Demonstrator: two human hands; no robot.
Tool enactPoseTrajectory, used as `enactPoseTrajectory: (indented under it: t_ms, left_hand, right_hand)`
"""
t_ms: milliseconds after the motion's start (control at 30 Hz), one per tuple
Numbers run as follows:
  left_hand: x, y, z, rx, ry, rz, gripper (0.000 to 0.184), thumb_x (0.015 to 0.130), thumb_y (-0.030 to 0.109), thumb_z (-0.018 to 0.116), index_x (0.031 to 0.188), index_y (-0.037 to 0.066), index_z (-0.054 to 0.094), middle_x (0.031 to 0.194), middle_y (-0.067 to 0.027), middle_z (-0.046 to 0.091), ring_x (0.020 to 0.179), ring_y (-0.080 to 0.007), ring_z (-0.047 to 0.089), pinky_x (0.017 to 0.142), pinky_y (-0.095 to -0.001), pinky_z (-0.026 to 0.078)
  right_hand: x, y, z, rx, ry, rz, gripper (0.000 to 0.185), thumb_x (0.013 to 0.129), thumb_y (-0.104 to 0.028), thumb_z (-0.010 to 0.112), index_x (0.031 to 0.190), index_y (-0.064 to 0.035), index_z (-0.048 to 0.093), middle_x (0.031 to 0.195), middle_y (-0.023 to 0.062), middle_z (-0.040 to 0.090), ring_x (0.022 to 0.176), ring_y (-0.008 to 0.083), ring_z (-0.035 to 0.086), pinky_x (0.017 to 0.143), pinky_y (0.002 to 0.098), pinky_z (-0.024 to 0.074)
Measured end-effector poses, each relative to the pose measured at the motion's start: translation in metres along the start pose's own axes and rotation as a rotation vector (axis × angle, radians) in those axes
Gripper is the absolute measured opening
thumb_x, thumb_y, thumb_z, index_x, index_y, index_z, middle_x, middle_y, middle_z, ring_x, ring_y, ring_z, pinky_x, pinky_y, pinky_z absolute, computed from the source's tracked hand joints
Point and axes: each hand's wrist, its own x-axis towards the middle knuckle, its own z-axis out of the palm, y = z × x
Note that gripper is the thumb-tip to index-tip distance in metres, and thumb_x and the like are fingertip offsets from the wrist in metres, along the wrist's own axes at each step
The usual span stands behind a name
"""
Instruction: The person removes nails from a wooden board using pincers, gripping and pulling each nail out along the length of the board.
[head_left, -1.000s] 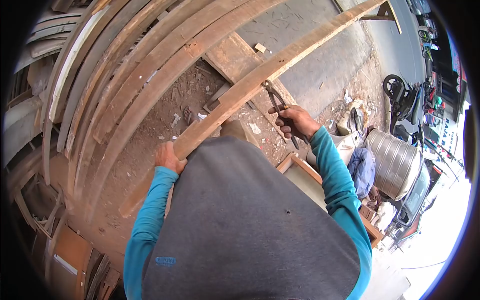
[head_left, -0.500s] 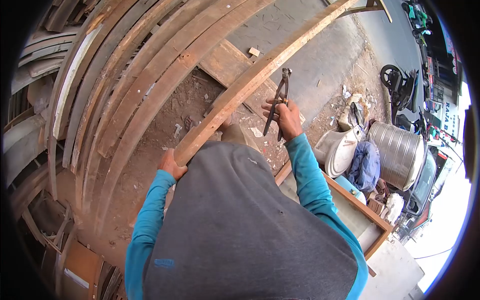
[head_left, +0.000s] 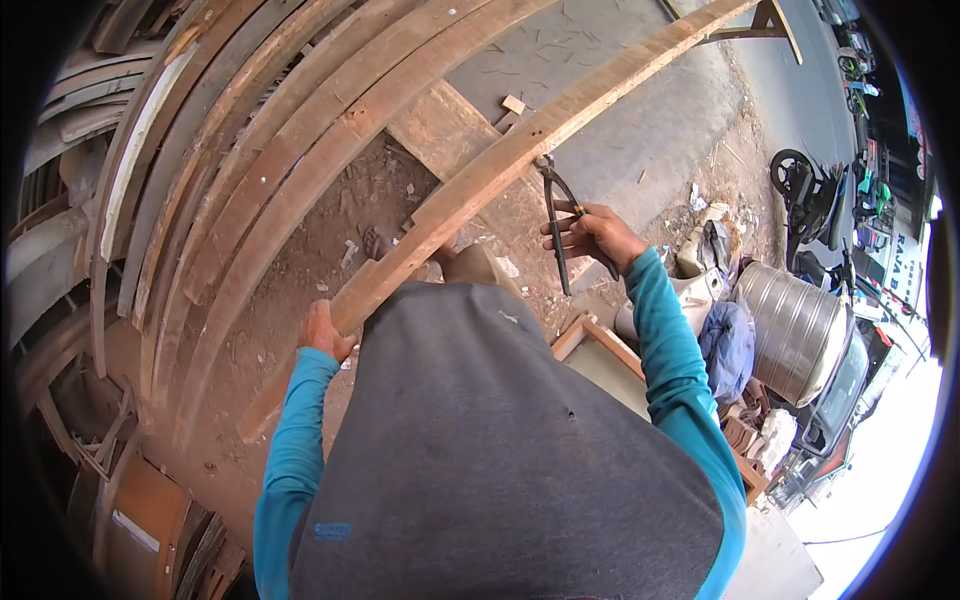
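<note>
A long wooden beam [head_left: 470, 195] runs diagonally across the view, from my lap side up to the far right. My left hand [head_left: 322, 333] grips its near end, the fingers wrapped round the wood. A pair of pincers [head_left: 556, 210] is in my right hand [head_left: 600, 238], with the handles spread apart. Its jaws are at the beam's lower edge, near a dark spot in the wood; whether they grip a nail there I cannot tell.
Long wooden boards [head_left: 330, 150] are stacked on the left. A metal drum [head_left: 790, 320], a blue cloth bundle [head_left: 727, 345] and a wooden frame [head_left: 590, 340] are on the right. Behind them stands a motorcycle [head_left: 810, 195]. Nails lie scattered on the concrete floor [head_left: 610, 130].
The pincers have turned and their jaws have come to the beam's edge; the handles are now wider apart. My right forearm has shifted right. The beam's near end has moved slightly left.
</note>
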Motion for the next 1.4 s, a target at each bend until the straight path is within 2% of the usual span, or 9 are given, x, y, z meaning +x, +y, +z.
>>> enactPoseTrajectory:
  t_ms: [167,200,367,567,633,767,1033,1200,1400]
  left_hand:
    - [-0.006,0.005,0.002,0.038,0.073,0.002,0.066,0.059,0.020,0.087,0.109,0.003,0.047,0.111,-0.0226,0.055,0.107,-0.0445,0.054,0.089,-0.0518,0.047]
    - [-0.007,0.007,0.003,0.041,0.074,0.003,0.066,0.059,0.020,0.087,0.109,0.003,0.047,0.111,-0.0226,0.055,0.107,-0.0445,0.054,0.089,-0.0518,0.047]
    - [-0.004,0.004,0.003,0.071,0.069,0.033,0.063,0.059,0.019,0.086,0.107,0.004,0.047,0.109,-0.0219,0.055,0.104,-0.0445,0.055,0.088,-0.0512,0.047]
    - [0.009,-0.008,-0.006,0.016,-0.053,0.061,0.059,0.058,0.023,0.083,0.104,0.003,0.051,0.102,-0.0230,0.061,0.099,-0.0443,0.059,0.086,-0.0494,0.049]
    - [0.015,-0.013,-0.015,-0.051,-0.146,0.035,0.061,0.059,0.024,0.082,0.107,0.002,0.052,0.104,-0.0240,0.062,0.100,-0.0431,0.061,0.087,-0.0480,0.050]
    - [0.036,-0.036,-0.017,-0.266,-0.331,0.092,0.073,0.061,0.027,0.079,0.122,-0.001,0.052,0.110,-0.0268,0.065,0.106,-0.0385,0.065,0.089,-0.0434,0.051]
    - [0.066,0.019,-0.082,-0.345,-0.461,0.094,0.113,0.060,0.053,0.088,0.147,0.000,0.039,0.132,-0.0262,0.057,0.125,-0.0380,0.055,0.105,-0.0439,0.045]
    - [0.092,0.067,-0.052,-0.332,-0.192,0.349,0.093,0.066,0.045,0.086,0.138,0.001,0.048,0.124,-0.0248,0.062,0.115,-0.0382,0.061,0.098,-0.0432,0.049]
    - [0.087,0.091,-0.023,-0.206,-0.131,0.176,0.053,0.070,0.029,0.080,0.111,0.004,0.058,0.108,-0.0235,0.066,0.104,-0.0418,0.062,0.089,-0.0467,0.051]
  right_hand:
    - [0.002,-0.026,-0.022,-0.169,-0.062,0.090,0.059,0.085,-0.005,0.044,0.142,0.0094,0.038,0.113,0.0225,0.066,0.096,0.0326,0.070,0.088,0.0429,0.0579]
    - [0.009,-0.022,-0.027,-0.071,-0.078,0.119,0.043,0.092,-0.010,0.046,0.132,0.0062,0.047,0.092,0.0121,0.064,0.072,0.0223,0.064,0.068,0.0371,0.0572]
    - [0.018,0.025,0.027,0.145,0.118,0.036,0.026,0.102,-0.025,0.047,0.112,-0.0010,0.052,0.078,0.0021,0.049,0.058,0.0106,0.043,0.049,0.0273,0.0419]
    - [0.084,0.105,0.105,0.212,0.471,-0.329,0.025,0.101,-0.023,0.049,0.112,-0.0011,0.051,0.081,0.0058,0.052,0.061,0.0136,0.051,0.052,0.0314,0.0467]
    - [0.107,0.126,0.110,-0.464,0.795,-0.856,0.027,0.099,-0.020,0.050,0.117,-0.0006,0.051,0.081,0.0062,0.052,0.060,0.0144,0.052,0.052,0.0314,0.0470]
    - [0.053,0.081,0.096,0.150,0.565,-0.421,0.035,0.092,-0.009,0.050,0.126,0.0014,0.049,0.091,0.0117,0.058,0.070,0.0188,0.058,0.063,0.0340,0.0542]
    - [0.008,0.031,0.024,0.623,0.383,-0.555,0.061,0.088,-0.010,0.044,0.144,0.0061,0.028,0.111,0.0214,0.063,0.108,0.0296,0.066,0.084,0.0366,0.0553]
    - [0.007,0.038,0.029,0.388,0.286,-0.469,0.071,0.089,-0.014,0.045,0.153,0.0042,0.021,0.130,0.0259,0.059,0.112,0.0296,0.065,0.086,0.0344,0.0497]
    - [-0.022,0.027,0.029,0.131,0.094,-0.300,0.069,0.085,-0.011,0.042,0.153,-0.0013,0.033,0.133,0.0198,0.059,0.116,0.0302,0.064,0.093,0.0369,0.0496]
